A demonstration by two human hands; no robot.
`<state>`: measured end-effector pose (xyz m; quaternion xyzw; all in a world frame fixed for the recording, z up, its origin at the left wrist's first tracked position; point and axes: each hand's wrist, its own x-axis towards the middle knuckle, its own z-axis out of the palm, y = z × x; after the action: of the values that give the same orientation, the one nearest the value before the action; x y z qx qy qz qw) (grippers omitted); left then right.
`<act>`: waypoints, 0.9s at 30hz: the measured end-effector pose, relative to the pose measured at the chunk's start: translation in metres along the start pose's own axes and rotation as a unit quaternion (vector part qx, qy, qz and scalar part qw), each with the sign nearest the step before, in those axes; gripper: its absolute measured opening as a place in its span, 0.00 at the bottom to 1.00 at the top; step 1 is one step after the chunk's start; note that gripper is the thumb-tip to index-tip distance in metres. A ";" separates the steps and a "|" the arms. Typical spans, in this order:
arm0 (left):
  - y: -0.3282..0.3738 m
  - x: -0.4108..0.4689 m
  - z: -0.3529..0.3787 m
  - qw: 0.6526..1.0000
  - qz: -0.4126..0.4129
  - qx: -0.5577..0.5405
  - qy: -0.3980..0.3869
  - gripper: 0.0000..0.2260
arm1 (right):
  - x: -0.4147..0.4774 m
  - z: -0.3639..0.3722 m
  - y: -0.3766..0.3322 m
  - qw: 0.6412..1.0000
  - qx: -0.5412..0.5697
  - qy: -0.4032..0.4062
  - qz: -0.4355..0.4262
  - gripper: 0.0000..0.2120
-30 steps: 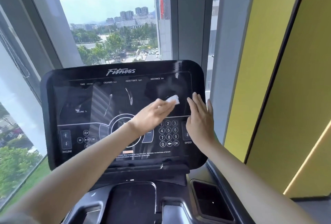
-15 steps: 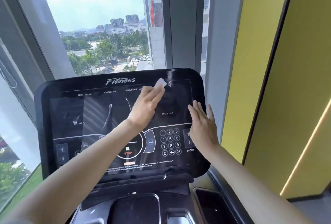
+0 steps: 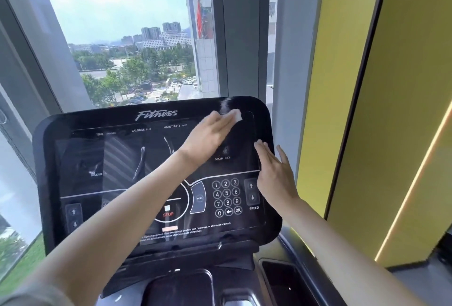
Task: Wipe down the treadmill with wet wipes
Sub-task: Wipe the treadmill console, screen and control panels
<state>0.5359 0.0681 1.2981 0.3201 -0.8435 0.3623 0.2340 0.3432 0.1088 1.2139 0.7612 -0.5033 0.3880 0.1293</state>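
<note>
Left hand [image 3: 208, 138], fingers flat, pressed a wet wipe [image 3: 237, 116] to the treadmill console's [image 3: 73, 120] top-right corner, while the open right hand [image 3: 275, 173] braced its right edge, where a slip might have triggered the speed keys [image 3: 252, 192].

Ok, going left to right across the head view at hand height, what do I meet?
TIME label → left hand → wet wipe → right hand → yellow wall.

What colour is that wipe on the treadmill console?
White. The wipe peeks out beyond the left hand in the head view.
</note>
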 end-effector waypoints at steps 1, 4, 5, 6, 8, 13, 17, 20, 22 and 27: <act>0.001 0.003 -0.001 0.999 -0.040 -0.023 0.025 0.26 | -0.001 0.000 0.000 1.000 0.012 -0.001 0.008 0.35; 0.019 0.001 0.008 0.999 0.047 0.004 0.011 0.25 | -0.002 0.002 0.004 0.999 0.039 -0.007 0.026 0.39; 0.023 -0.003 0.009 0.993 0.112 0.025 -0.006 0.22 | -0.003 0.001 0.005 0.998 0.049 -0.006 0.028 0.40; 0.020 -0.004 0.008 0.988 0.151 0.033 -0.016 0.20 | -0.003 0.000 0.005 0.998 0.062 -0.005 0.030 0.41; 0.009 -0.001 0.005 0.995 0.095 0.019 -0.013 0.22 | -0.003 -0.004 0.004 0.995 0.094 -0.006 0.031 0.43; 0.040 -0.009 0.020 1.000 0.018 -0.014 0.005 0.28 | -0.003 -0.013 0.007 0.988 0.152 -0.022 0.023 0.48; 0.037 -0.026 0.019 0.975 0.215 0.030 -0.056 0.17 | -0.004 -0.014 0.010 0.985 0.168 -0.038 0.026 0.49; 0.024 -0.017 0.012 0.998 0.055 -0.028 -0.001 0.21 | -0.003 -0.013 0.010 0.987 0.155 -0.042 0.030 0.50; 0.039 -0.019 0.017 0.999 0.004 -0.044 0.029 0.25 | -0.004 -0.013 0.009 0.986 0.156 -0.042 0.041 0.49; 0.057 -0.032 0.022 0.993 0.113 -0.021 -0.023 0.20 | -0.002 -0.017 0.009 0.983 0.168 -0.049 0.054 0.44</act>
<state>0.5139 0.0940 1.2379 0.2261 -0.8870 0.3607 0.1786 0.3269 0.1163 1.2220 0.7621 -0.4769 0.4355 -0.0464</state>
